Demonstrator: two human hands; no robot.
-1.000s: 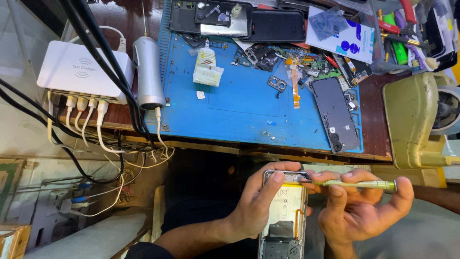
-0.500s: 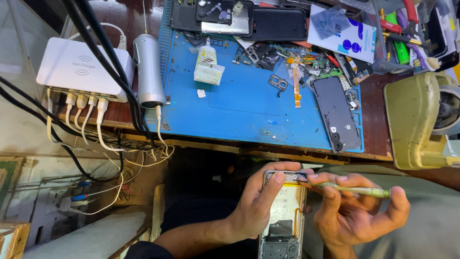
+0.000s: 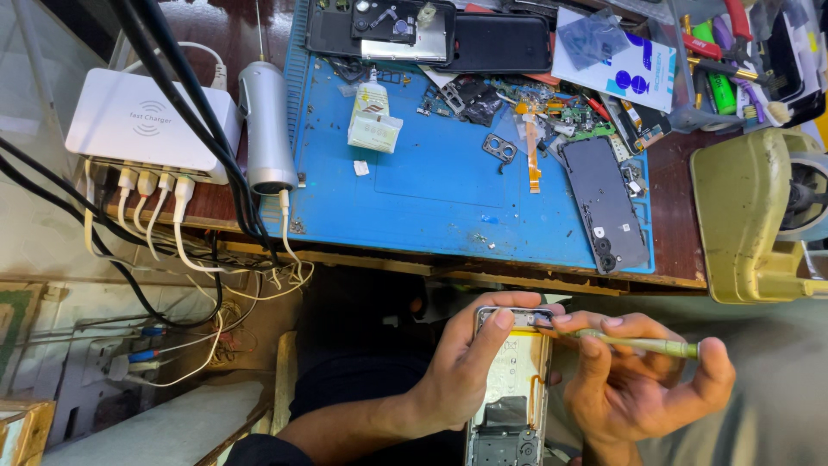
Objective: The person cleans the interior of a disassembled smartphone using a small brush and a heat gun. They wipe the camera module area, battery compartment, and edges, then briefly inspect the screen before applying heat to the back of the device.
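Below the table edge, my left hand [image 3: 470, 362] grips an opened phone body [image 3: 511, 388] by its left side, with the thumb over its top corner. The phone's back is off and its pale inner frame shows. My right hand [image 3: 642, 384] pinches a thin green-handled tool [image 3: 642, 344], held level, with its tip touching the phone's upper right corner. Both hands are over my lap, close to each other.
A blue work mat [image 3: 448, 185] on the wooden table carries a dark phone back cover [image 3: 604, 203], small circuit parts [image 3: 535, 108], a glue tube [image 3: 373, 116] and opened phones [image 3: 431, 30]. At left sit a white charging hub [image 3: 151, 121] with cables and a silver cylinder [image 3: 266, 125]. An olive machine [image 3: 759, 216] stands right.
My right hand has shifted the green tool slightly lower, with its tip staying at the phone's top edge. The left hand keeps the phone where it was.
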